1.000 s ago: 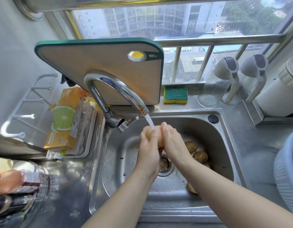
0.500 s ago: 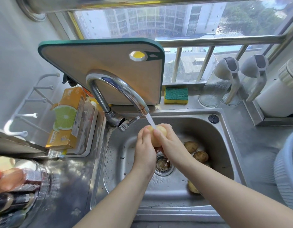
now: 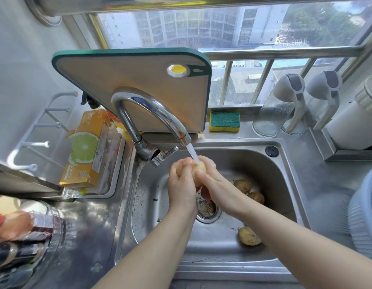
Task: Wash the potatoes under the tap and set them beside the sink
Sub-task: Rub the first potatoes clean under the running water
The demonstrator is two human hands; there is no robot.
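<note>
Head view: I see both hands over the sink [image 3: 285, 180], under the tap [image 3: 151, 107]. The left hand [image 3: 182, 188] has its grip curled round the left side of a pale potato [image 3: 198, 168]. The right hand [image 3: 214, 184] wraps the right side, with its thumb across the front. The water [image 3: 192, 153] falls right on top of the potato.

A second ago the hands were pressed close and hid most of it. Now more pale skin shows, so I think it was turned and rubbed. It looks nearly clean.

Three brown potatoes [image 3: 248, 236] lie in the sink, right of the drain [image 3: 208, 211], and still look dirty. I see none on the tabletop [image 3: 327, 184] beside the sink, so most of the job is left.
</note>
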